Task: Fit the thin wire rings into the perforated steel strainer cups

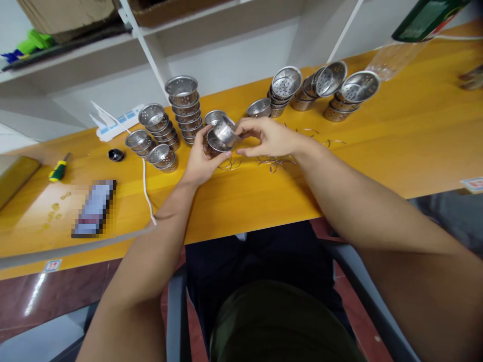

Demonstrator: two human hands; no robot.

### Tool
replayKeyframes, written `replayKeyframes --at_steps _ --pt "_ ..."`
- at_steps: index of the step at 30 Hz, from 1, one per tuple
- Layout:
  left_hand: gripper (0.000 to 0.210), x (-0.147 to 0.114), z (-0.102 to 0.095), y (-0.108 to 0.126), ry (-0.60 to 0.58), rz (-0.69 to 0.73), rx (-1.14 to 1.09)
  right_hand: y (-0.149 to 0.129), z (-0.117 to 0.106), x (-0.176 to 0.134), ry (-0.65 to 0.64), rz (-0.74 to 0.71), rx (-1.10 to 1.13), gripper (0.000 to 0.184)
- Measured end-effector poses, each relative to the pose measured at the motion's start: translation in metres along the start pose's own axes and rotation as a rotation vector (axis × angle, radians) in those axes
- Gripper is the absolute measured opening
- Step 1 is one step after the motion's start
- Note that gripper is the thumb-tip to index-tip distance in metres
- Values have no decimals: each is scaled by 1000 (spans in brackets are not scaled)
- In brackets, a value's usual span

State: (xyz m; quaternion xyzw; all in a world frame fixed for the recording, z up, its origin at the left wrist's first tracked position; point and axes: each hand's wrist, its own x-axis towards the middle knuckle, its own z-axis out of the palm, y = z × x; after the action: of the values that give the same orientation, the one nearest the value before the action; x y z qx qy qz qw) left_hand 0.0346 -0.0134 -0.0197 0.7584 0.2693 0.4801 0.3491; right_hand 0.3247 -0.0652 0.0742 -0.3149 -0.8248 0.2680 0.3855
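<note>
1. I have the left hand [199, 162] closed around a silver, perforated, round metal cup [216, 144], which sits between its thumb on the near side and its fingers on the left.
2. I have the right hand [268, 138] grasping a second silver metal cup, tilted [225, 133], by its right edge, so that this cup lies to the left of the fingertips.
3. The tilted cup overlaps the first one in my view; I cannot tell whether they are nested.
4. Just behind the grip I see another silver perforated cup [215, 116], with a tall stack of such cups [184, 108] to its left.
5. Thin, curved metal wire pieces [278, 162] lie on the yellow-orange wooden table [256, 196], near the right hand.
</note>
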Motion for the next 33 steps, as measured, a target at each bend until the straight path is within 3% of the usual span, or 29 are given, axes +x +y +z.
replayKeyframes --at_steps 5,11,15,24,30,33 --pt "114 2 -6 -7 59 36 31 26 -16 -5 231 127 -62 55" --pt "109 5 -10 0 52 67 90 53 4 -1 140 152 -355 25" --pt "115 7 -13 -10 35 118 24 52 18 7 89 225 -488 4" --pt "121 8 -13 -27 29 119 -78 38 16 7 13 289 -566 8" --pt "119 8 -11 -25 46 107 -91 23 5 0 123 245 -543 24" --pt "111 10 -14 -23 50 152 -106 6 2 -3 146 157 -462 18"
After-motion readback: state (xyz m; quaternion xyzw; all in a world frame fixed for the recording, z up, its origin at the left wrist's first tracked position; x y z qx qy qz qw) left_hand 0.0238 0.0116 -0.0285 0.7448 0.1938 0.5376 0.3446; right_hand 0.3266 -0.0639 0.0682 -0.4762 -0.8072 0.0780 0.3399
